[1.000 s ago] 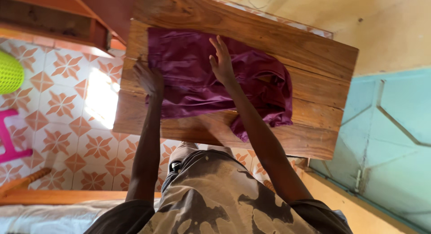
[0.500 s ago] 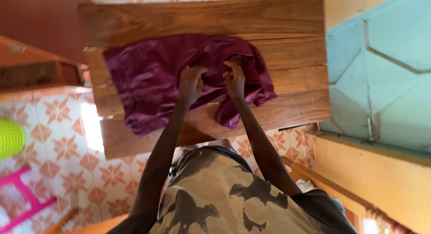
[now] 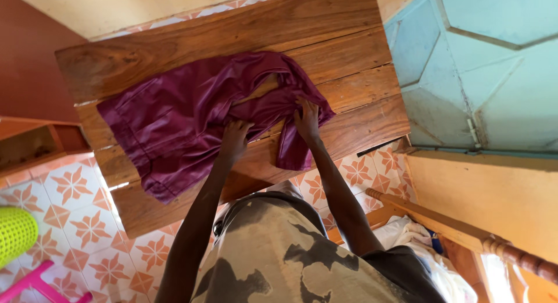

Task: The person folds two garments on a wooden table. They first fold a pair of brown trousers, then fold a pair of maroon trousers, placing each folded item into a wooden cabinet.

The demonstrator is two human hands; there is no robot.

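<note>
While the shiny maroon satin garment [image 3: 192,114] lies spread across the middle of the brown wooden plank counter [image 3: 325,24], both of the person's hands work at its near edge, close to the centre of the frame. The left hand [image 3: 234,138] presses down on the cloth with its fingers curled into the fabric, and the right hand [image 3: 307,120] sits just beside it to the right, its fingers pinching a bunched fold where one narrow part of the garment hangs over the counter's near edge. The left half of the cloth lies fairly flat toward the left of the frame; the right half is rumpled, with a gap near the top centre where the wood shows through. Judging from this, the step in hand looks like gathering and straightening the crumpled right side for a fold. A next move would call for a firm pinch on the loose hanging part, lifting it clear of the edge and laying it over the flat half while the other hand holds the slippery cloth in place. Orange-and-white patterned floor tiles [image 3: 75,186] show at lower left, and a pale blue door [image 3: 494,64] at upper right.
</note>
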